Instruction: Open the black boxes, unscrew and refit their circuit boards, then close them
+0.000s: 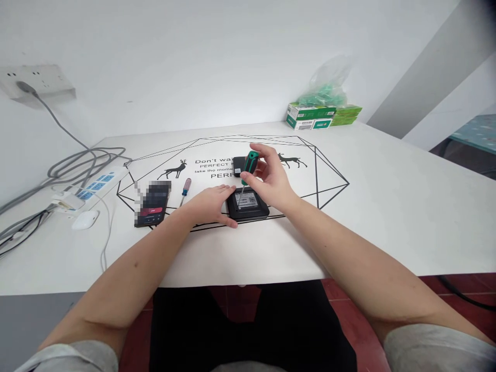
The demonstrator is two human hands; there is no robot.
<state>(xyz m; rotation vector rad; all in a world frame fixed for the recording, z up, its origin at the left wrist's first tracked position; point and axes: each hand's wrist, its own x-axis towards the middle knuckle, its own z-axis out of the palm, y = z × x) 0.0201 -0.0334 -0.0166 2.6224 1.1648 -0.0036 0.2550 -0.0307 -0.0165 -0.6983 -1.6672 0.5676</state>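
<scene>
My right hand (pixel 271 178) is closed around the green and black handle of a screwdriver (pixel 252 159), which stands tilted. Its thin metal shaft reaches down to the left part of a black rectangular case (pixel 256 211), where a flat piece with a white printed label (pixel 247 200) shows. Whether the tip sits in a screw is too small to tell. At the case's left edge, my left hand (pixel 211 205) holds it between fingers and thumb. Just behind lies a smaller black piece (pixel 239 166) with a small white label, partly hidden by my right hand.
A second screwdriver (pixel 186 187) with a clear reddish handle lies left of my left hand, beside a phone (pixel 153 204). Farther left are a white earphone case (pixel 86 219), a power strip (pixel 96 187) and coiled cables. Green and white boxes (pixel 312 114) stand by the wall.
</scene>
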